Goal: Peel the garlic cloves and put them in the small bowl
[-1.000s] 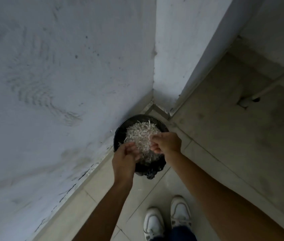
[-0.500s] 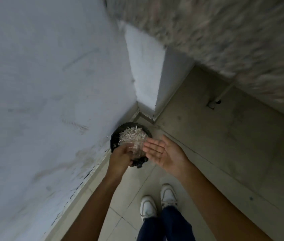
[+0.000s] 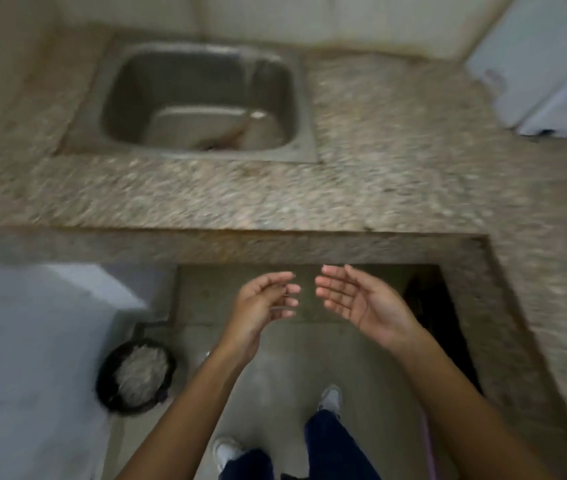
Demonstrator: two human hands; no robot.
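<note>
Both the left hand (image 3: 261, 306) and right hand (image 3: 358, 303) hang loosely spread and empty below the counter (image 3: 275, 199) edge; the black bin (image 3: 109, 393) of pale garlic peels (image 3: 141, 372) sits on the floor, below-left of the left hand.

Speckled stone counter (image 3: 396, 140) and grey floor (image 3: 275, 372)
A steel sink (image 3: 304, 109) sat in the counter; a black bin (image 3: 103, 382) of pale peelings (image 3: 141, 372) stood on the floor
</note>
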